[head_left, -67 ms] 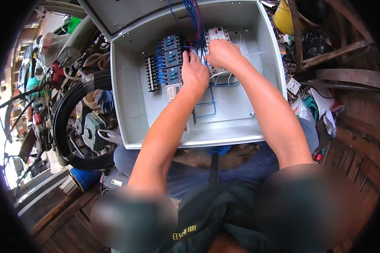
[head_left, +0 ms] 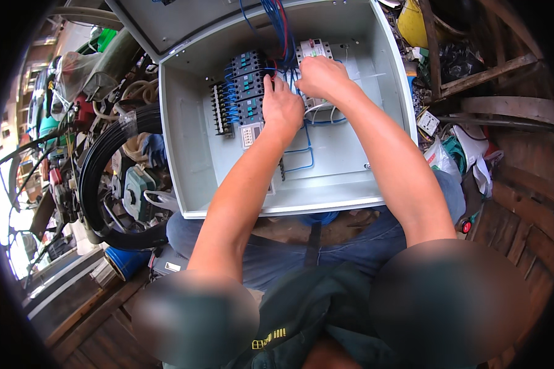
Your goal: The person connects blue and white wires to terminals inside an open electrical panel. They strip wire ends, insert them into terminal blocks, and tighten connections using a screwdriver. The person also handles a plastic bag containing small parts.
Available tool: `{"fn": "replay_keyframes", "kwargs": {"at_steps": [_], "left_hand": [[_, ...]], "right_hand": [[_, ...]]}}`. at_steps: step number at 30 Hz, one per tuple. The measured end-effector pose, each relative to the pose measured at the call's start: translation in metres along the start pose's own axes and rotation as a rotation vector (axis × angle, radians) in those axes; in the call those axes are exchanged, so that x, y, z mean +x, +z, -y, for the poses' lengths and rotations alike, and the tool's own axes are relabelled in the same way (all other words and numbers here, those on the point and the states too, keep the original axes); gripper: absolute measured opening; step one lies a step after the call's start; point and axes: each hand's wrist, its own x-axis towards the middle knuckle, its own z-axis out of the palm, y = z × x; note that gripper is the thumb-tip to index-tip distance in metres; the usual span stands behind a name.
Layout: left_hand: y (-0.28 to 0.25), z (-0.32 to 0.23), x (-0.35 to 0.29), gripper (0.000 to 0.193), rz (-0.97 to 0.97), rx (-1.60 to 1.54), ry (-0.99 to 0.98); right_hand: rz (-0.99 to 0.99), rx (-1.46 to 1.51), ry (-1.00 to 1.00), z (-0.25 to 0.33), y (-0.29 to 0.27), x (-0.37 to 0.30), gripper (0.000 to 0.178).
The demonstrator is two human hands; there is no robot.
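Both of my hands reach into a grey metal electrical enclosure point(head_left: 345, 175) resting across my lap. Next to the black contactors point(head_left: 250, 86), my left hand point(head_left: 282, 107) has its visible fingers stretched out and apart, their tips at the wiring; its thumb side is partly hidden. My right hand point(head_left: 321, 79) is closed, fingers bent together, over the white breaker unit point(head_left: 313, 49), partly covering it. Blue wires point(head_left: 291, 79) run between the two hands. What the right fingertips grip is hidden by the hand.
A terminal strip point(head_left: 221, 109) stands left of the contactors, a small light module point(head_left: 250, 136) below them. The wire bundle point(head_left: 279, 27) rises toward the open door point(head_left: 166, 24). A black cable coil point(head_left: 92, 184) lies left; a wooden frame point(head_left: 486, 77) stands right.
The enclosure has shifted very slightly left in the picture. Both hands keep almost the same pose at the wires.
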Motion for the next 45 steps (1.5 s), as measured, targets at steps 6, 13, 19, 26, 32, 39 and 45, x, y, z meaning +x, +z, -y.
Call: {"fn": "replay_keyframes", "kwargs": {"at_steps": [6, 13, 19, 26, 32, 39, 45], "left_hand": [[0.021, 0.013, 0.006, 0.023, -0.370, -0.235, 0.008], [0.006, 0.055, -0.012, 0.014, -0.534, -0.442, 0.128], [0.009, 0.063, -0.016, 0.012, -0.512, -0.772, 0.176], [0.005, 0.070, 0.005, 0.016, -0.364, -1.005, 0.209], [0.007, 0.072, 0.013, 0.017, -0.284, -1.127, 0.249], [0.016, 0.070, 0.014, 0.013, -0.354, -1.026, 0.239], [0.015, 0.069, 0.011, 0.012, -0.392, -1.002, 0.199]], "right_hand": [[-0.018, -0.011, -0.060, 0.002, 0.000, -0.003, 0.020], [-0.053, -0.053, -0.141, -0.003, 0.004, -0.004, 0.019], [-0.040, -0.123, -0.235, -0.003, 0.012, 0.003, 0.017], [-0.071, -0.059, -0.334, -0.008, 0.016, -0.001, 0.013], [-0.041, -0.061, -0.299, -0.007, 0.006, -0.007, 0.016], [-0.078, -0.032, -0.301, -0.012, 0.013, -0.003, 0.017], [-0.065, -0.022, -0.302, -0.012, 0.012, -0.002, 0.016]]}}
